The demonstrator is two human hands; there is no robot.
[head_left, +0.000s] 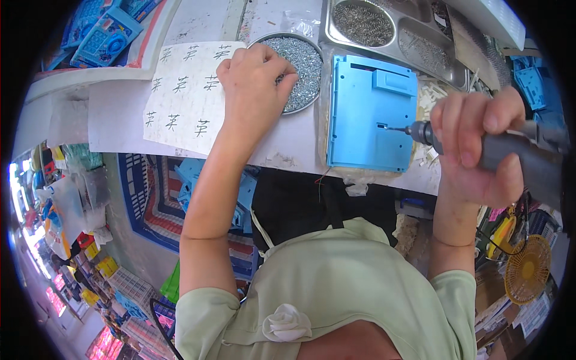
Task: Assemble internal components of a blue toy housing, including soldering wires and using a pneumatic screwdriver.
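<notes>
My right hand is wrapped round a dark grey electric screwdriver, held nearly level. Its thin bit points left over a light blue plastic housing, close to a small slot; whether the tip touches cannot be told. The housing lies flat at the table's front edge. At the left, my left hand reaches over the near side of a round metal dish full of small silver screws. Its thumb and fingers are pinched together at the screws, and what sits between them is hidden.
A white sheet with handwritten characters lies left of the dish. Behind the housing stands a steel compartment tray of small metal parts. Loose white pieces lie right of it. A blue basket is below the table's edge.
</notes>
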